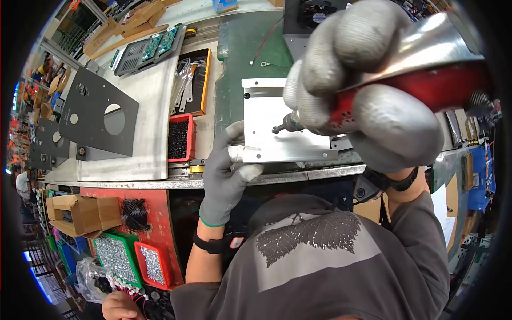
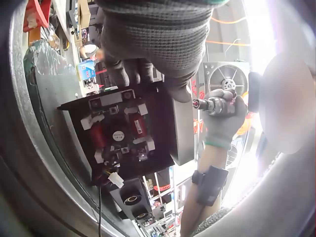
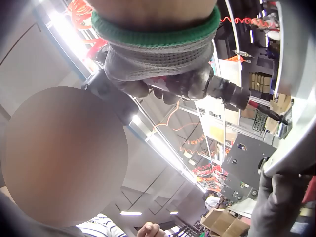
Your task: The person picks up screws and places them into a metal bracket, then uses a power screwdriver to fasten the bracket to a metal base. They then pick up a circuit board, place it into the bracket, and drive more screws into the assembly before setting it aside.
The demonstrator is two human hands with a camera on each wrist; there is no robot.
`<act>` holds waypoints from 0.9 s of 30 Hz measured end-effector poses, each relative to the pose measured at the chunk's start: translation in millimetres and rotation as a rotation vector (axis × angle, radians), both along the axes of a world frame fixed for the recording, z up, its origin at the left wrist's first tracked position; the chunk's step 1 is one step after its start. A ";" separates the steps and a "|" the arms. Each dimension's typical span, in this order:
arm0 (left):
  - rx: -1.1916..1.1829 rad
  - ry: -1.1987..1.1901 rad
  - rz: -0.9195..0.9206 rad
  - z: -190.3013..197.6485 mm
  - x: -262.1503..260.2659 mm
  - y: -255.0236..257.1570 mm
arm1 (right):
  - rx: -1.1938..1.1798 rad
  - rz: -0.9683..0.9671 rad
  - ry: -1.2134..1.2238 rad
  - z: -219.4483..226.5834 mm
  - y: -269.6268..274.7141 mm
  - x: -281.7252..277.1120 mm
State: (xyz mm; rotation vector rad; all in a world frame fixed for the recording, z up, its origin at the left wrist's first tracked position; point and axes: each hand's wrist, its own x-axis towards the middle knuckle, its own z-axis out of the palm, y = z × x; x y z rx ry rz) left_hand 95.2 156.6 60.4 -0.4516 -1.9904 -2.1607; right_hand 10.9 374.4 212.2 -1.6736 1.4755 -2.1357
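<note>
A white metal panel point(image 1: 266, 114) with bent edges stands in front of the person. My gloved left hand point(image 1: 221, 184) grips its near left corner, fingers curled at the edge. In the left wrist view the dark underside point(image 2: 160, 126) of this piece carries two red cylindrical parts point(image 2: 138, 125) and a white connector point(image 2: 116, 179) on wires. My gloved right hand point(image 1: 397, 117) holds a red and silver power screwdriver point(image 1: 458, 80), its fingers wrapped round the body. The driver's tip point(image 1: 277, 129) overlaps the panel's face in the head view.
Left of the panel stand a red bin of black screws point(image 1: 180, 137) and a yellow-edged tray point(image 1: 200, 88) of metal strips. Dark punched plates point(image 1: 98, 114) lie farther left. A fan unit point(image 1: 298, 21) is at the back. Another person's hand point(image 1: 120, 306) shows at lower left, near bins of silver fasteners point(image 1: 117, 258).
</note>
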 end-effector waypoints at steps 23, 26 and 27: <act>-0.103 0.033 -0.158 27.5 -4.5 -13.9 | 0.067 -0.197 -0.405 0.4 -36.6 8.7; -0.081 0.041 -0.213 29.1 -5.6 -12.4 | 0.061 -0.179 -0.421 -0.9 -37.9 9.4; -0.075 0.050 -0.217 27.9 -6.1 -12.8 | 0.030 -0.222 -0.428 -5.2 -40.9 11.8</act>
